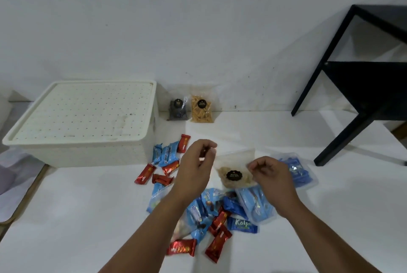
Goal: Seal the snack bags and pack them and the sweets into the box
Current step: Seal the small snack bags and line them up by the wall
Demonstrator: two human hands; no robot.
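Sealing step: left hand (196,163) and right hand (271,174) pinched the top edge of a clear snack bag (236,169) held above scattered sweets (217,222); next, presumably, pressing the seal shut, then opening the lidded box (83,122).

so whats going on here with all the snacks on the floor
A person is holding a clear snack bag of pale crumbly snack by its top edge, left hand and right hand pinching either end, apparently to seal it. Red and blue wrapped sweets lie scattered around. Two more snack bags lean against the wall beside the white box, whose lid is on, so nothing shows as packed yet.
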